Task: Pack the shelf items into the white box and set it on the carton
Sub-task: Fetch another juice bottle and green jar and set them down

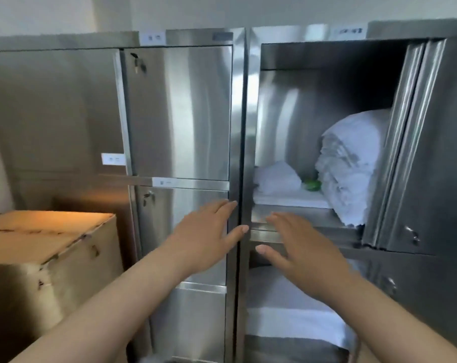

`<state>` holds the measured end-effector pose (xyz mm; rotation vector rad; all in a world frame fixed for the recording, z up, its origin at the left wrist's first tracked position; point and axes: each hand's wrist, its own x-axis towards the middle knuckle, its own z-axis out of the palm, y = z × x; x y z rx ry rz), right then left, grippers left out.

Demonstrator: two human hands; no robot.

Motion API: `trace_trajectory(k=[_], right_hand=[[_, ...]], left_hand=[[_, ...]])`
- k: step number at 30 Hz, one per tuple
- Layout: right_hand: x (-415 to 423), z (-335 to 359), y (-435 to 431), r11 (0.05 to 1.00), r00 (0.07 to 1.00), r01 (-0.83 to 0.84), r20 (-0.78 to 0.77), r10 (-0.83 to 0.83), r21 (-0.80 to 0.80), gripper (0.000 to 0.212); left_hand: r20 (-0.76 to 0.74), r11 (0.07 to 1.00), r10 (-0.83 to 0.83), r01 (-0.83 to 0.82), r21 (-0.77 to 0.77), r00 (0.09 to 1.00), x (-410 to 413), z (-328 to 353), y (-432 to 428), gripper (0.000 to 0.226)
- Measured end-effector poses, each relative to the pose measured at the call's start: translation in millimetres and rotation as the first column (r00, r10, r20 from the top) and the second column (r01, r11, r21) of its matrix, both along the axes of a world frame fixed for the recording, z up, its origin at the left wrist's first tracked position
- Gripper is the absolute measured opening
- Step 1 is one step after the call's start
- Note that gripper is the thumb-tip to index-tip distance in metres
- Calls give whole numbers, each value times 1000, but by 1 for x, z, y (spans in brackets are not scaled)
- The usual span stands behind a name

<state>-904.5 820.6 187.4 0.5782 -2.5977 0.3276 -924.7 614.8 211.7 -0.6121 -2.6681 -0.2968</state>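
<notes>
Left hand [209,231] and right hand [298,247]: reaching forward side by side, fingers straight, holding nothing. Carton [49,231]: sitting to the left. Open shelf [334,218]: carrying white linens [353,163] and a green item [312,184]. White box: cannot tell where. Step, as judged: packing is just beginning, and the next move calls for grasping a shelf item.

You face a storeroom, institutional by its fittings. A bank of stainless-steel cabinets [185,113] fills the view beneath a plain white wall [52,11], its doors carrying small paper labels [152,37], with a key [136,64] left in a lock. One compartment stands open on a shelf [334,217] of folded white linen [353,163], with more white cloth [287,323] on the level below. A taped cardboard carton [46,247] sits beside the cabinets at your left.
</notes>
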Motion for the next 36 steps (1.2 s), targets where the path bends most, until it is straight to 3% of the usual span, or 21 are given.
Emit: trace_trajectory(k=[4, 8, 15, 21, 29, 36], right_hand=[[-86, 10, 71, 991, 991, 131, 15, -132, 15, 64], [-164, 19, 128, 976, 975, 217, 41, -217, 8, 67], [-257, -7, 240, 956, 955, 291, 50, -293, 31, 72], [-339, -22, 313, 958, 955, 269, 100, -279, 101, 71], [-481, -39, 327, 979, 965, 202, 169, -202, 16, 62], [-604, -65, 308, 970, 956, 241, 180, -231, -37, 62]], left_hand=[[-19, 991, -133, 133, 15, 991, -103, -5, 72, 67], [-1, 986, -166, 166, 6, 986, -198, -9, 130, 67], [58, 988, -100, 106, -112, 993, -351, -41, 240, 68], [89, 993, -5, 15, -114, 996, -436, -75, 295, 70], [48, 985, 145, -140, -100, 988, -521, -77, 308, 68], [76, 980, 195, -192, -50, 978, -620, -79, 307, 66]])
